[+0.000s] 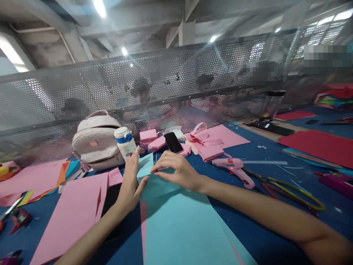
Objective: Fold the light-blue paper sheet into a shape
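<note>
A folded light-blue paper piece (158, 187), box-like in shape, stands between my hands. My left hand (132, 180) holds its left side, with the fingers stretched up along it and the thumb over the near face. From the right, my right hand (179, 170) pinches the paper's upper edge; its curled fingers hide part of the fold. Beneath lies a large light-blue sheet (190, 228), with pink paper showing at its edges. Just beyond my left hand is a white bottle (125, 142) with a blue band.
A pink glue gun (234, 169) and yellow-handled scissors (298, 191) lie to the right. A phone (173, 142) rests among small pink paper pieces. Pink sheets (74, 206) and a pale backpack (97, 141) are left. A perforated metal partition (176, 84) stands behind; red sheets (325, 147) lie far right.
</note>
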Demonstrator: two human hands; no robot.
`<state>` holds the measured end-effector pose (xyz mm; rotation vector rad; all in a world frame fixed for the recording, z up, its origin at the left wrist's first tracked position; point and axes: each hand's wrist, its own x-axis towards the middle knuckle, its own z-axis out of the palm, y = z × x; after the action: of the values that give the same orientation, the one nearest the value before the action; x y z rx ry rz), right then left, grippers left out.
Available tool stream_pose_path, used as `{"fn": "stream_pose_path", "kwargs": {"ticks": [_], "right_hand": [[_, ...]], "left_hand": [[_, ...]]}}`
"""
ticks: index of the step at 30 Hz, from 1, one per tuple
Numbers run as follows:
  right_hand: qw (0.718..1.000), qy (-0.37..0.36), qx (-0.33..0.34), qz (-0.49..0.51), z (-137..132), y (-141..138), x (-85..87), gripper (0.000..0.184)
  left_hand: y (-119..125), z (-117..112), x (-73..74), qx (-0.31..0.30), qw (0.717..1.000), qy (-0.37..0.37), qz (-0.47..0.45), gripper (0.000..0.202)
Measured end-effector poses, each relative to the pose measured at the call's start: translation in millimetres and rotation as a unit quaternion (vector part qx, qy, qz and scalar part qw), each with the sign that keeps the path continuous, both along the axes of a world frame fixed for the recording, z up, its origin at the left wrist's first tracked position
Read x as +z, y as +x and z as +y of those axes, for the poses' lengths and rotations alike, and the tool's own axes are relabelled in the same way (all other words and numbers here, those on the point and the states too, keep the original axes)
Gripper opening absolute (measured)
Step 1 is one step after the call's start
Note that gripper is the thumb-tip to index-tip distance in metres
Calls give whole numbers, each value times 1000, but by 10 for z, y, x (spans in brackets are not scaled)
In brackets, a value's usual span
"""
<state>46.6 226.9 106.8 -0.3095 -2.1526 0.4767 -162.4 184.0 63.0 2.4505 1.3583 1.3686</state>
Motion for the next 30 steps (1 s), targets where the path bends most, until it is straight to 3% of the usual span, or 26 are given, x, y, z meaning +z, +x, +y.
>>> {"fn": "stream_pose_path", "kwargs": {"ticks": [4, 6, 8, 12, 15, 22, 26, 28, 29, 30], "right_hand": [[999, -48, 13, 17, -14, -19, -21, 6], [993, -117, 14, 28, -10, -42, -45, 4], [975, -214, 23, 51, 6, -71, -73, 17], [890, -441, 91, 68, 58, -103, -93, 48], [816, -566, 116, 27, 80, -94, -84, 48], [713, -685, 112, 103, 52, -129, -216, 39], [659, -724, 182, 91, -31, -143, -287, 25], [678, -703, 208, 60, -82, -146, -301, 19], [717, -666, 205, 41, -105, -149, -307, 19], [787, -590, 176, 20, -125, -155, -312, 23]], "left_hand": [[11, -17, 10, -6, 1000, -11, -15, 69], [12, -20, 17, -16, 1000, -7, -10, 70], [2, -13, 23, -24, 1000, -3, -1, 71], [-44, 24, 45, -34, 998, 18, 42, 71], [-62, 43, 80, -31, 994, 40, 92, 73], [-48, 34, 109, -7, 987, 63, 150, 79], [-70, 50, 111, -8, 987, 75, 143, 79], [-75, 51, 124, -11, 986, 83, 143, 80], [-74, 48, 132, -14, 985, 88, 146, 81], [-71, 43, 139, -18, 984, 94, 150, 82]]}}
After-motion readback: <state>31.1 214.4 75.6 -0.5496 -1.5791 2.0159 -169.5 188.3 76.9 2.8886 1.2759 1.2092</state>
